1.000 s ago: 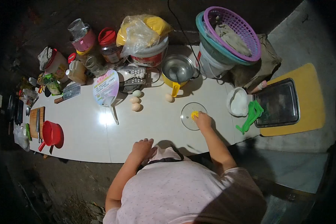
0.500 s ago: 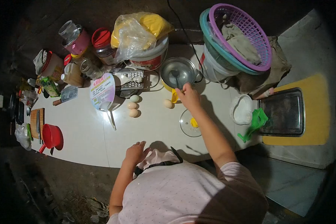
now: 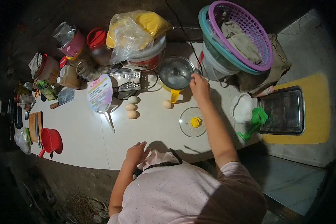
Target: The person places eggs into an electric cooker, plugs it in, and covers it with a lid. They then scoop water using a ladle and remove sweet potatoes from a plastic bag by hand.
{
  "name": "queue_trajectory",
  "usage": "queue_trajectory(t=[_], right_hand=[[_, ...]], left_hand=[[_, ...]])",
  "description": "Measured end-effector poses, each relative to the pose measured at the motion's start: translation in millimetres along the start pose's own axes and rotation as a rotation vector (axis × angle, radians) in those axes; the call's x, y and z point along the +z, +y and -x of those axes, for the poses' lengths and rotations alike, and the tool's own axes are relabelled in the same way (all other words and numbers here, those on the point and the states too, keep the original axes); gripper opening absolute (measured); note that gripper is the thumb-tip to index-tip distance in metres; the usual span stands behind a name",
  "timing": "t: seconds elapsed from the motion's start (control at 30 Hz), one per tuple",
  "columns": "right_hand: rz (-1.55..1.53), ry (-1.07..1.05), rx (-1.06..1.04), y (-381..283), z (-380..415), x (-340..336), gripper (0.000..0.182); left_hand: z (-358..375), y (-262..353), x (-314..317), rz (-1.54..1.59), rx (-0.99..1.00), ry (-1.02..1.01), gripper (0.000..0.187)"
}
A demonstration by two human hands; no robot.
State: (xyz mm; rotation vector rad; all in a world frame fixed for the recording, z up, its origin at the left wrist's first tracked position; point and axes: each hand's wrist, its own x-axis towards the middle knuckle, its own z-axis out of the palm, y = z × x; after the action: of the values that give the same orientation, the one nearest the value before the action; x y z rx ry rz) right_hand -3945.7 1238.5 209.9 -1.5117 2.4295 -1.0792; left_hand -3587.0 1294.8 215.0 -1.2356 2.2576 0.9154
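Note:
My right hand [image 3: 200, 87] is closed around the handle of a spoon [image 3: 184, 77], whose lower end dips into a metal pot [image 3: 176, 59] with a yellow handle [image 3: 174, 98]. Liquid seems to fill part of the pot. My left hand [image 3: 137, 152] is at the table's front edge, fingers loosely extended and holding nothing. Beside the pot handle lies a single egg [image 3: 167, 104]. Farther left are a pale greenish egg [image 3: 133, 99] and two brown eggs [image 3: 131, 111]. A glass lid [image 3: 186, 125] with a yellow knob [image 3: 195, 121] rests flat near my right forearm.
A box grater [image 3: 130, 81] and round printed fan [image 3: 100, 93] sit left of the pot. Behind stands a bucket [image 3: 145, 61] topped by a yellow bag. Stacked baskets [image 3: 267, 56] are at right, near a dark tray [image 3: 282, 112]. A cleaver [image 3: 66, 96] and red scoop [image 3: 50, 140] lie left.
My right hand has shifted right across the pot with the spoon, which now leans toward the pot's right rim. The lid is more uncovered by my forearm. My left hand stays put.

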Motion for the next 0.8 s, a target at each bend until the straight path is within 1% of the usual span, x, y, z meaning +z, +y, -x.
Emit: queue_trajectory(t=[0.07, 0.1, 0.3, 0.33, 0.4, 0.43, 0.5, 0.53, 0.6, 0.63, 0.7, 0.73, 0.8], right_hand=[[0.100, 0.099, -0.081, 7, -3, -3, 0.016], [0.102, 0.098, -0.077, 10, -4, -4, 0.016], [-0.070, 0.171, -0.086, 14, -6, -6, 0.016], [-0.069, 0.170, -0.087, 14, -8, -3, 0.016], [-0.196, 0.153, -0.053, 12, -12, 4, 0.016], [-0.196, 0.151, -0.053, 10, -14, 7, 0.016], [-0.392, 0.140, 0.047, 5, -19, 13, 0.017], [-0.392, 0.139, 0.048, 8, -24, 21, 0.017], [-0.644, 0.149, 0.102, 10, -32, 34, 0.019], [-0.644, 0.149, 0.104, 8, -34, 36, 0.019], [-0.821, 0.037, 0.197, 2, -38, 38, 0.015], [-0.822, 0.036, 0.199, 0, -40, 39, 0.015], [-0.670, -0.004, 0.166, -3, -43, 42, 0.014]], left_hand=[[0, -4, 2, 0.005, 0.006, 0.012, 0.044], [0, -6, 2, 0.004, 0.008, 0.008, 0.044], [-5, -9, 6, 0.007, 0.002, 0.002, 0.044], [-5, -6, 4, 0.009, 0.001, -0.007, 0.044], [-6, -5, 3, 0.014, -0.001, -0.017, 0.045], [-8, -6, 5, 0.017, 0.015, -0.010, 0.045], [-10, -5, 5, 0.021, 0.031, -0.004, 0.045], [-10, -3, 4, 0.006, 0.026, -0.017, 0.045], [-12, -2, 3, -0.010, 0.020, -0.032, 0.045], [-13, -2, 3, -0.006, 0.016, -0.037, 0.045], [-14, -2, 4, -0.003, 0.011, -0.044, 0.045], [-14, -1, 5, -0.005, -0.003, -0.054, 0.045], [-15, -1, 5, -0.006, -0.021, -0.065, 0.045]])
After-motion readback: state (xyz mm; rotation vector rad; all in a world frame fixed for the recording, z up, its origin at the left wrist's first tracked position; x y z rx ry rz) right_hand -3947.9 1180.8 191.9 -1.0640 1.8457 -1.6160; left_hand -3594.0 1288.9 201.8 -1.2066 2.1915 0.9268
